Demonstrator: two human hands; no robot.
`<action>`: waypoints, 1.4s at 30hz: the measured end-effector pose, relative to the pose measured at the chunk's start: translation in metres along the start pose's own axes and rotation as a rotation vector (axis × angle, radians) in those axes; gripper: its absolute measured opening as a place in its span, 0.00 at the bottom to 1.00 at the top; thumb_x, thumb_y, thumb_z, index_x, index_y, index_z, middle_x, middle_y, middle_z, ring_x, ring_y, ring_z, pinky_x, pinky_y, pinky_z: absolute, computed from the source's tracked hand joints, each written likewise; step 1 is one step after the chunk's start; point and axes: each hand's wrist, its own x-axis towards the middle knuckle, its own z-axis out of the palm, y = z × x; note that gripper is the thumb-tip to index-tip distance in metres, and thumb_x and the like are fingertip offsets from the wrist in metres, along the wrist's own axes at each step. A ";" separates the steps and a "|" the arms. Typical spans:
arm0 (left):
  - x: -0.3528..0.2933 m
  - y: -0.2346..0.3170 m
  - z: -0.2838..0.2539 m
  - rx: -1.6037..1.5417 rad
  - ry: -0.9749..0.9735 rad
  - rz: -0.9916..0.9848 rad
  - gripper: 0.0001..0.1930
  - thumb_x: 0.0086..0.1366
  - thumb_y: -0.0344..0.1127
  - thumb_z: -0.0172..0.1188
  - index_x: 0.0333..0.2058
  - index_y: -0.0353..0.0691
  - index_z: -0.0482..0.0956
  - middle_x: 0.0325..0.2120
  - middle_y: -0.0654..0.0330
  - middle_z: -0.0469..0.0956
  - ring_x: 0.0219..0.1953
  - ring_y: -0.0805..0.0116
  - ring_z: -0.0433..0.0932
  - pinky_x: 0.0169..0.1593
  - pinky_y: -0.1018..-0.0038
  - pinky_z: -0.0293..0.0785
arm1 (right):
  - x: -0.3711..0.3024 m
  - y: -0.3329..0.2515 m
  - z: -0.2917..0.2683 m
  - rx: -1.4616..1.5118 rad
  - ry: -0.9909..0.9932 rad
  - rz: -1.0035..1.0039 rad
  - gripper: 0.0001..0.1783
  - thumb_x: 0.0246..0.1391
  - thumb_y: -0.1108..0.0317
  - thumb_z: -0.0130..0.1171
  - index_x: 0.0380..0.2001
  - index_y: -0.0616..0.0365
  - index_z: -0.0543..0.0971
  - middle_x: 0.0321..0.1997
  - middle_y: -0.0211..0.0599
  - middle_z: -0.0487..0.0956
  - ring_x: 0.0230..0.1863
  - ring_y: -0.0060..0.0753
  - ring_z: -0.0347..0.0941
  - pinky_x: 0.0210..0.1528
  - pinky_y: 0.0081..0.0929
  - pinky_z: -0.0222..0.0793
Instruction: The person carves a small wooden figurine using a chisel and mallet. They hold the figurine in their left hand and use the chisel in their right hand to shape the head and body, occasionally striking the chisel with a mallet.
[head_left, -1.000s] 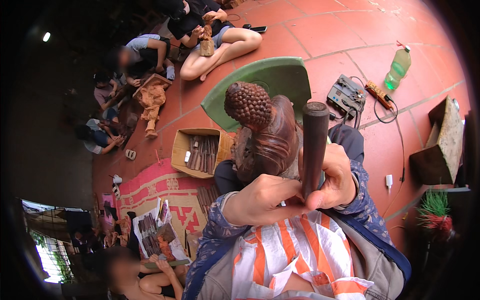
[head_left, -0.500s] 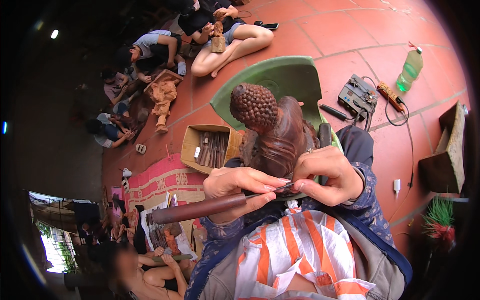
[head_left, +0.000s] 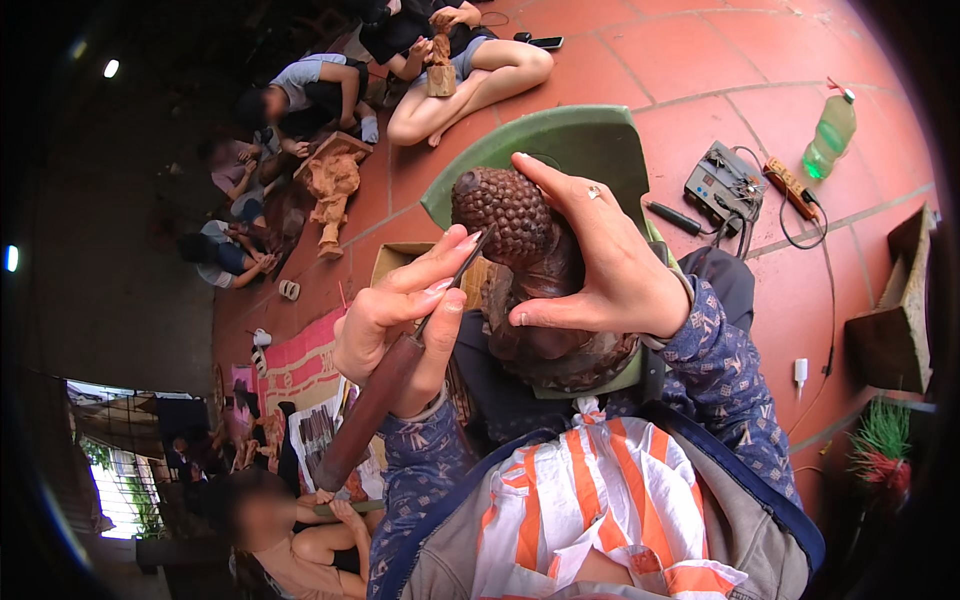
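A dark brown wooden statue [head_left: 497, 215], its head covered in small round curls, stands in front of me and tilts to the left. My right hand [head_left: 612, 255] wraps round the back of its head and neck, thumb low and fingers over the top. In my left hand [head_left: 392, 325] is a carving chisel [head_left: 372, 408] with a long reddish-brown wooden handle, its thin metal blade pinched between the fingers. The blade's tip lies at the lower edge of the curls; whether it touches the wood I cannot tell. Part of the statue's body is hidden by my right hand.
Behind the statue is a green plastic seat-like shell [head_left: 610, 150]. A cardboard box [head_left: 398, 258] is partly covered by my left hand. On the right lie a grey control box [head_left: 722, 185], a power strip [head_left: 790, 188] and a green bottle [head_left: 832, 130]. Several people sit carving on the left.
My right hand has left the chisel blade and taken hold of the statue's head. My left hand has swung the chisel more upright, bringing its tip up to the head.
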 end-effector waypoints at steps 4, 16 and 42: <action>0.004 -0.001 -0.003 -0.021 -0.010 -0.062 0.09 0.59 0.17 0.58 0.34 0.33 0.67 0.39 0.32 0.77 0.48 0.41 0.77 0.51 0.60 0.75 | -0.001 0.005 0.003 -0.024 0.013 -0.014 0.57 0.35 0.49 0.74 0.64 0.65 0.58 0.58 0.47 0.68 0.54 0.43 0.66 0.58 0.35 0.60; 0.019 0.002 -0.017 0.046 -0.155 0.009 0.10 0.57 0.17 0.59 0.32 0.34 0.68 0.37 0.34 0.78 0.46 0.42 0.78 0.48 0.62 0.77 | 0.000 0.009 0.007 -0.006 0.081 -0.085 0.56 0.35 0.50 0.72 0.63 0.65 0.57 0.41 0.42 0.72 0.42 0.40 0.70 0.53 0.37 0.59; 0.032 0.027 -0.008 0.179 -0.152 -0.093 0.07 0.56 0.15 0.58 0.27 0.31 0.71 0.36 0.38 0.80 0.43 0.52 0.81 0.46 0.69 0.77 | 0.000 0.009 0.006 0.000 0.075 -0.097 0.55 0.36 0.50 0.72 0.64 0.64 0.57 0.38 0.40 0.71 0.41 0.40 0.69 0.52 0.38 0.58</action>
